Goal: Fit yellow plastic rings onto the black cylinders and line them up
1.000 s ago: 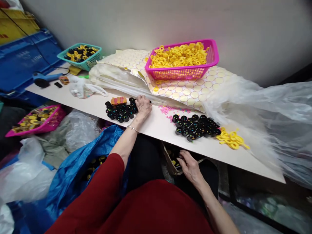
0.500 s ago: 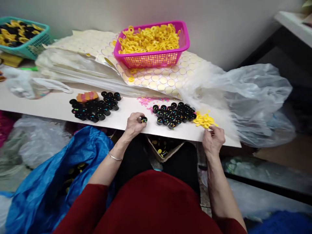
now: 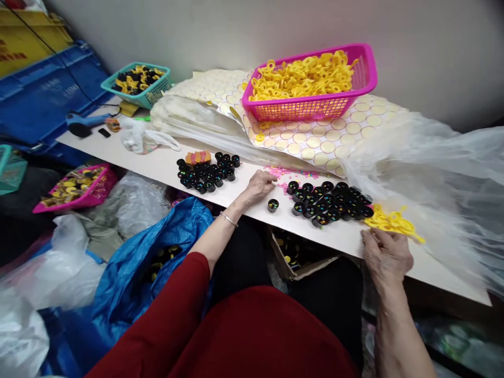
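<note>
My left hand [image 3: 260, 186] is over the white board beside scattered pink beads [image 3: 280, 172], its fingertips close together; whether a bead is between them is too small to see. Just in front of it a single black cup [image 3: 273, 205] stands upright with small coloured bits inside. To the right is a cluster of similar black cups [image 3: 322, 199]. My right hand [image 3: 388, 254] rests at the board's front edge, thumb and fingers pinched near a pile of yellow ring-shaped pieces [image 3: 394, 221]. What that pinch holds, if anything, is hidden.
A pink basket [image 3: 303, 108] of yellow rings stands on sticker sheets at the back. More black cups [image 3: 205, 176] surround an orange-pink piece [image 3: 198, 157] on the left. Below the board are an open carton [image 3: 303, 273] and a blue bag [image 3: 177, 220]. Clear plastic [image 3: 425, 173] covers the right end.
My left hand has let go of the black cup, which now stands alone on the board, and moved back toward the pink beads. The view has swung left; my right hand stays by the yellow pieces.
</note>
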